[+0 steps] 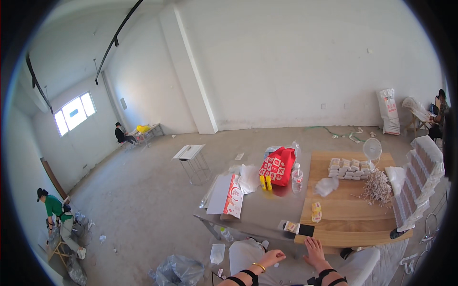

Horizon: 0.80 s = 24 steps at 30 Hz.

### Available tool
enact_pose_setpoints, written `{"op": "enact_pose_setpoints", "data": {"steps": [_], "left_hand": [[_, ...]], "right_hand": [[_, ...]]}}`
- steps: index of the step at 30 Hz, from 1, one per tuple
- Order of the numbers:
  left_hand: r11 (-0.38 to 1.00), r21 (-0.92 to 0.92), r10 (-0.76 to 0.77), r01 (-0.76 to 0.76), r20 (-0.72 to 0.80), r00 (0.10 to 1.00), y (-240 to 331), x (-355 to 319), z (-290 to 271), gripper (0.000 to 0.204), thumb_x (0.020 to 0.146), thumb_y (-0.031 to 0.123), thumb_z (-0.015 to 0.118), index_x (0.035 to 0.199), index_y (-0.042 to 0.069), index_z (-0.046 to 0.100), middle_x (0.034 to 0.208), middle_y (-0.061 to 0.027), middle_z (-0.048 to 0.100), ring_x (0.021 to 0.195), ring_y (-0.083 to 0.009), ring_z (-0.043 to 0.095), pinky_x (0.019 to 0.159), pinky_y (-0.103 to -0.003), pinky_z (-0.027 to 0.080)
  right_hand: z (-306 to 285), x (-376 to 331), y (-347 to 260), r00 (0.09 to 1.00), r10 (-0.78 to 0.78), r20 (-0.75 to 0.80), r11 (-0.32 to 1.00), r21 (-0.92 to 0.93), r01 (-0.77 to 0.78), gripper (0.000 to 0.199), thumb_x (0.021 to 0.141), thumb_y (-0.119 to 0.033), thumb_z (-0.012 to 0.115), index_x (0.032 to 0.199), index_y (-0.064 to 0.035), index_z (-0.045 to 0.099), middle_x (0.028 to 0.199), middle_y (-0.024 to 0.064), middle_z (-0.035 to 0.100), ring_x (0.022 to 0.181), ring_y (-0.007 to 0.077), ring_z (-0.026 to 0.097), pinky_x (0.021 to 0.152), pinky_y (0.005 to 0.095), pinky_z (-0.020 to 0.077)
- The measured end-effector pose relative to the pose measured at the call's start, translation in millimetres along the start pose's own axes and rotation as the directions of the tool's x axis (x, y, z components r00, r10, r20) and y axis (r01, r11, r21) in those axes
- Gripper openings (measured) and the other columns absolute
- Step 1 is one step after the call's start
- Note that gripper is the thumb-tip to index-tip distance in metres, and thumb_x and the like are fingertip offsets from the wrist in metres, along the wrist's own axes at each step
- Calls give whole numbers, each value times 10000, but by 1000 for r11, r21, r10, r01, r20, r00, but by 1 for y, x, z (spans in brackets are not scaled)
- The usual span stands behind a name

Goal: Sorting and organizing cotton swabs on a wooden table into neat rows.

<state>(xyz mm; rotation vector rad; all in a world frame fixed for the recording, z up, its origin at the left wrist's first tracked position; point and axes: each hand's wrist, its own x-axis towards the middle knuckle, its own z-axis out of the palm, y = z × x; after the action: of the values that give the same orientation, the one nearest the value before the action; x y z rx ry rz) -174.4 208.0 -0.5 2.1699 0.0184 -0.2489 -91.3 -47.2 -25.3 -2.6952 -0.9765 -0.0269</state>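
My left hand (271,258), with a gold bracelet at the wrist, hovers over my lap. Its fingers are curled closed, and whatever they may hold is hidden. My right hand (315,252) rests with fingers stretched out at the near edge of the wooden tabletop (353,236). Just beyond it lie a flat black rectangular thing (306,230) and a white-and-yellow packet (291,227). Farther in are some yellow packets (316,212). Stacked small white packets (347,172) stand toward the back, beside a loose heap of thin white sticks (378,187).
A tall stack of white-and-brown packaging (417,183) leans at right, near a round white fan (372,149). Left on the grey table stand a red bag (281,164), a water bottle (296,178) and a carton (233,198). Clear plastic bags (179,270) lie on the floor. People work farther off.
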Motion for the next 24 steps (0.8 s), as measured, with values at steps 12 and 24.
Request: {"op": "enact_pose_setpoints", "data": {"steps": [12,24], "left_hand": [[999,-33,-22,22,-7,1000,1,4,1,358,899,367,693,1018,29,702,966,-133,734,903,-246,705,799,-352,539],[822,431,252,-372,310,917,64,12,25,279,924,294,610,915,20,662,871,-143,698,820,-314,680,719,-409,526]], "right_hand": [[0,1,2,1000,4,23,996,88,-6,880,776,-321,740,1514,-85,324,1597,116,283,1500,294,206,1232,475,131],[-39,35,-30,965,144,220,713,654,-255,447,864,-389,697,1168,-60,694,1248,179,623,1218,314,550,1031,444,415]]}}
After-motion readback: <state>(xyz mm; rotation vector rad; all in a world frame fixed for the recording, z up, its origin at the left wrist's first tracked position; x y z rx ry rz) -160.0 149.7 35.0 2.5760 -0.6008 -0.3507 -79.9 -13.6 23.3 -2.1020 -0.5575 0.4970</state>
